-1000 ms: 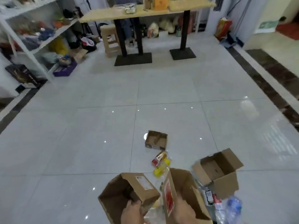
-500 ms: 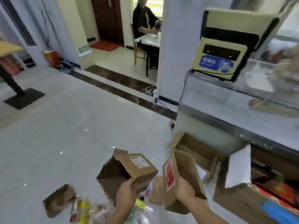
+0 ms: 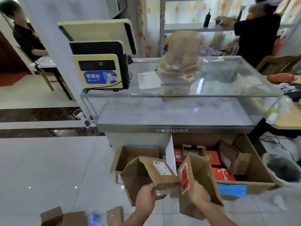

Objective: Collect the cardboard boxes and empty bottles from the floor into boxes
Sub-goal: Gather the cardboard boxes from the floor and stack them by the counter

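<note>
My left hand [image 3: 145, 199] grips an open brown cardboard box with a white label [image 3: 146, 173] at its lower edge. Beside it, my right hand [image 3: 197, 194] holds a second open cardboard box with a red sticker [image 3: 197, 173]. Both are lifted above the floor, in front of a large open cardboard box [image 3: 254, 170] that holds several red packs and small cartons. A smaller empty open box [image 3: 130, 154] stands on the floor to its left. At the bottom left lie flat cardboard pieces [image 3: 65, 217] and a clear plastic bottle [image 3: 96, 218].
A glass display counter [image 3: 179, 101] with a scale and screen [image 3: 99, 69] stands right behind the boxes. A person sits at the far left, another stands at shelves at the far right. Cables and a power strip [image 3: 83, 118] lie by the counter's left foot. White tiled floor [image 3: 48, 168] spreads left.
The view has swung right from the open floor to the counter. Both hands still carry the two boxes, now closer to the large box at the counter's foot.
</note>
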`<state>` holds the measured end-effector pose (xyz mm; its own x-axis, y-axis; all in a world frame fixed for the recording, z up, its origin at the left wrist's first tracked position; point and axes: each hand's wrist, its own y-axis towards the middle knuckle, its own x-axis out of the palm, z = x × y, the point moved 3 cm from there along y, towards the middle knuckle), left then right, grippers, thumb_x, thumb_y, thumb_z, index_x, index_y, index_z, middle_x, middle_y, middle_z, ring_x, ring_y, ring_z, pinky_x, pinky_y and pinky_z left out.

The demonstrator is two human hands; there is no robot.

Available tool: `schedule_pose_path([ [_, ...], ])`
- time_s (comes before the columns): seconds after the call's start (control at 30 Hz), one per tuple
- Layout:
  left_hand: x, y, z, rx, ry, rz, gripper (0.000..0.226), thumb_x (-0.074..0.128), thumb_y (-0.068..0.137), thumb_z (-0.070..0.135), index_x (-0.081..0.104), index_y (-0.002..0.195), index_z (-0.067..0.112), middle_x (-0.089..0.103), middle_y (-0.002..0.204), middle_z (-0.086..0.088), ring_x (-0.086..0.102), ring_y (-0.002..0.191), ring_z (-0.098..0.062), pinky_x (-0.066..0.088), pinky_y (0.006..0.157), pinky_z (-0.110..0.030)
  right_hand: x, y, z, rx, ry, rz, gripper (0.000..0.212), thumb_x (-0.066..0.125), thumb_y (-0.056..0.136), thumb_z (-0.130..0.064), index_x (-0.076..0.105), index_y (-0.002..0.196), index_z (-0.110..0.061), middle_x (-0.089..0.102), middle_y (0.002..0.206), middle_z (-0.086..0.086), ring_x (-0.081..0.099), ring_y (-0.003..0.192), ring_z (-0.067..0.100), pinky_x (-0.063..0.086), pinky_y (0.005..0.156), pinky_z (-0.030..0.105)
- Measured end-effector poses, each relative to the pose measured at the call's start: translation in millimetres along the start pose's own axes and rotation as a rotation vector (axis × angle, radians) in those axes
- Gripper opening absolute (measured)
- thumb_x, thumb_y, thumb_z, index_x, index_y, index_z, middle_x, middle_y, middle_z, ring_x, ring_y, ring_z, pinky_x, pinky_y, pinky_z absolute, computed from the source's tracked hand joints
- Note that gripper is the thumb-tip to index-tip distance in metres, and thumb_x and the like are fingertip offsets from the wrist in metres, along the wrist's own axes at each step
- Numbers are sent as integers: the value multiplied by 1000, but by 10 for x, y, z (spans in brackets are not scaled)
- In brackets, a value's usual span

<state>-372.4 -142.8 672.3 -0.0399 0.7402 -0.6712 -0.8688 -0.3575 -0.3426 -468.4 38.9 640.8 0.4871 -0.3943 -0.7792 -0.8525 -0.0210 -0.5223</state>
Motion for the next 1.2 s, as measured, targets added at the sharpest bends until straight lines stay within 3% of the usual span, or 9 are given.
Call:
schedule_pose_path([
  [0.13, 407, 476, 584, 45, 84, -112, 28, 44, 90, 12, 70, 100, 18, 72, 101, 0, 64, 89, -14, 49, 81, -26, -427, 403, 423, 144, 40, 41, 25, 40, 98, -34, 57, 113, -25, 67, 109, -1, 64, 101, 19, 52, 88, 33],
  [0.27, 686, 852, 969, 114, 152, -228, 23, 44, 87, 17, 67, 92, 21, 70, 101, -4, 60, 85, -13, 46, 79, -27, -729, 678, 687, 225, 91, 76, 23, 41, 98, -34, 58, 109, -21, 66, 110, 2, 64, 103, 21, 51, 87, 34],
  [0.47, 950, 1326, 1425, 198, 148, -337, 54, 29, 72, 33, 68, 104, 12, 70, 105, -7, 60, 92, -18, 34, 71, -24, -967, 1056, 876, 328, 110, 83, 29, 36, 98, -40, 58, 106, -24, 66, 110, 0, 63, 103, 20, 49, 89, 35],
  [0.67, 1278, 1882, 1621, 176, 194, -372, 28, 46, 90, 14, 68, 108, 20, 70, 106, -1, 63, 102, -19, 43, 83, -24, -1177, 1479, 882, 416, 44, 96, 13, 41, 99, -34, 52, 102, -28, 53, 92, -8, 59, 93, 11, 47, 90, 26],
  [0.83, 1383, 2205, 1774, 121, 178, -389, 26, 44, 94, 11, 67, 105, 16, 72, 105, 0, 65, 99, -18, 44, 79, -23, -1299, 1777, 1014, 360, -46, 9, 14, 46, 97, -33, 52, 107, -25, 56, 92, -9, 56, 83, 8, 45, 73, 20],
  [0.97, 1444, 2507, 1880, 134, 264, -511, 19, 49, 90, 13, 57, 78, 26, 71, 102, -1, 65, 98, -19, 46, 81, -27, -1412, 2105, 1139, 249, -119, -33, 18, 48, 96, -33, 52, 111, -23, 66, 104, -7, 65, 95, 11, 47, 72, 21],
  [1.07, 1534, 2663, 1976, 108, 291, -496, 23, 48, 92, 15, 66, 104, 21, 68, 113, 2, 63, 109, -17, 47, 92, -27, -1512, 2445, 1260, 177, -197, -78, 20, 46, 97, -28, 53, 114, -21, 68, 105, -6, 66, 96, 12, 52, 78, 24],
  [1.13, 1592, 2736, 2025, 85, 378, -434, 34, 44, 96, 17, 57, 127, 20, 60, 127, 2, 54, 120, -16, 41, 100, -26, -1524, 2628, 1310, 118, -248, -122, 21, 42, 98, -22, 52, 117, -20, 67, 108, -5, 66, 99, 13, 53, 81, 24],
  [1.2, 1659, 2833, 2055, 52, 457, -411, 39, 44, 96, 21, 49, 135, 23, 56, 132, 0, 50, 123, -17, 40, 102, -28, -1520, 2774, 1374, 68, -278, -146, 25, 44, 98, -20, 50, 122, -19, 66, 109, -4, 65, 100, 13, 53, 83, 24],
])
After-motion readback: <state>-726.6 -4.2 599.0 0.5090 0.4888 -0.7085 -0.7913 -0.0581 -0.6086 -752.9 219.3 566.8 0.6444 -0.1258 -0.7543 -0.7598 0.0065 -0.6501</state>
